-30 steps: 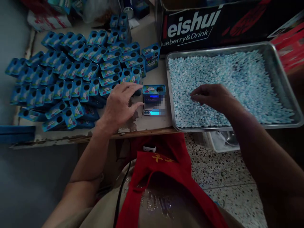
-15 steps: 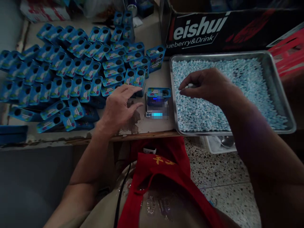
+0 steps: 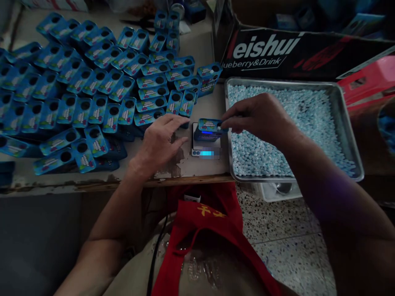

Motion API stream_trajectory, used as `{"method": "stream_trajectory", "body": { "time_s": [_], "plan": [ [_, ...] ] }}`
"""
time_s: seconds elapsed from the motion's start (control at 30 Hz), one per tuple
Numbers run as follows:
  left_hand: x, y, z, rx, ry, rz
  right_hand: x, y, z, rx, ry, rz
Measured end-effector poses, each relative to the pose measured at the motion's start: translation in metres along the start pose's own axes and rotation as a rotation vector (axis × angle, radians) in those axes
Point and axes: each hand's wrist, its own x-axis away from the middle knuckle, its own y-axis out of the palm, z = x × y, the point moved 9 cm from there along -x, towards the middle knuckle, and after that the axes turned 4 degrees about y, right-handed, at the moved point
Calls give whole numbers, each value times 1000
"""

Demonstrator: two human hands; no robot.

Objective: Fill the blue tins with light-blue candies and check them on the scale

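A blue tin (image 3: 207,130) with a round hole in its lid stands on a small scale (image 3: 196,151) that has a lit display. My right hand (image 3: 256,119) pinches small candies at the hole; a pale candy (image 3: 219,128) shows by the fingertips. How many it holds is hidden. Just left of the scale, my left hand (image 3: 162,142) hovers with thumb and fingers apart, holding nothing. To the right lies a metal tray (image 3: 347,123) filled with pale blue and white candies (image 3: 265,154).
Many similar blue tins (image 3: 98,107) stand packed on the left of the table (image 3: 163,174). One tin (image 3: 210,78) stands apart behind the scale. A black carton (image 3: 296,53) rises behind the tray, and a red plastic crate (image 3: 367,80) is at the right.
My right hand has moved left from over the tray to the hole of the tin on the scale. My left hand has stayed open beside the scale. The view has shifted slightly.
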Motion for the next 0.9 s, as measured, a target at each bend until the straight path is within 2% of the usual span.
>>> {"method": "stream_trajectory", "body": {
  "time_s": [0.13,0.27,0.37,0.5,0.57,0.63,0.73,0.83,0.9],
  "plan": [
    [1,0,2,17,18,20,0,-1,-1,-54,10,31],
    [-1,-1,2,25,38,35,3,-12,16,-359,77,136],
    [-3,-2,3,25,47,39,7,-17,51,-666,188,205],
    [-7,-1,11,18,57,43,25,-14,114,-1020,375,293],
    [-8,1,15,18,64,34,41,-11,143,-1075,489,356],
    [-9,3,19,21,74,24,59,-8,163,-1033,578,366],
    [-10,3,21,18,86,23,78,-4,165,-990,594,312],
    [-11,2,21,10,88,30,82,-2,149,-1011,562,289],
    [-12,1,22,-4,82,32,75,1,133,-1007,528,254]
  ]
}}
